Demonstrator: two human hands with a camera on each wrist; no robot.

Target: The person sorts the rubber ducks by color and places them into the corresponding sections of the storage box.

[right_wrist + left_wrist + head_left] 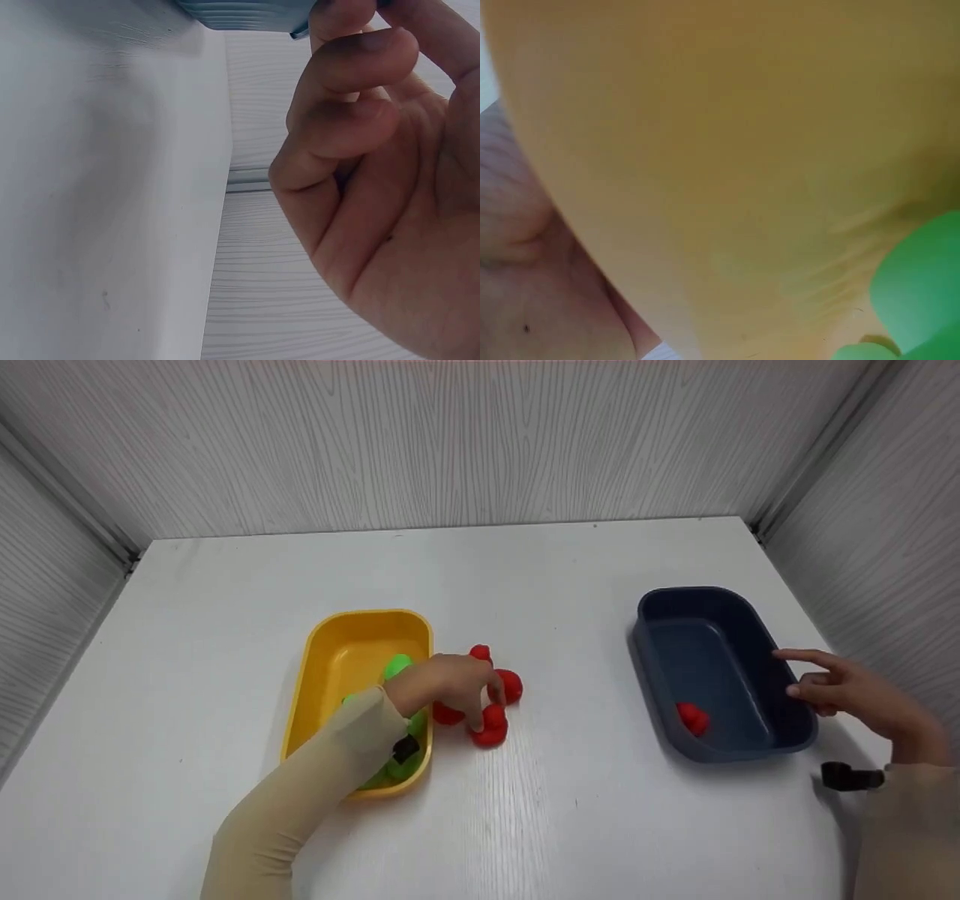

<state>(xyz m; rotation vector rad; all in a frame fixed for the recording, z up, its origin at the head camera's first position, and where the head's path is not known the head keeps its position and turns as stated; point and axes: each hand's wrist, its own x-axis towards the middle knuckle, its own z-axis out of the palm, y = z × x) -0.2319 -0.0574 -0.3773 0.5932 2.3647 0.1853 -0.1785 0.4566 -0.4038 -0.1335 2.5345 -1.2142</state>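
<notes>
My left hand (457, 679) reaches over the right rim of a yellow basket (360, 622). Its thumb and a bent finger pinch a red rounded toy (489, 733), which rests on the table. Other red toys (510, 686) lie close around that hand, partly hidden by it. Green rounded toys (397, 664) sit in the yellow basket, some covered by the sleeve. At the right, my right hand (851, 690) grips the right rim of a dark blue basket (697, 656); its other fingers are curled in the right wrist view. One red toy (692, 719) lies inside the blue basket.
A white table (555, 825) carries both baskets, which stand well apart. Pale wood-grain panels (480, 442) rise behind it and at both sides. Small black wrist mounts (847, 776) stick out at the sleeves.
</notes>
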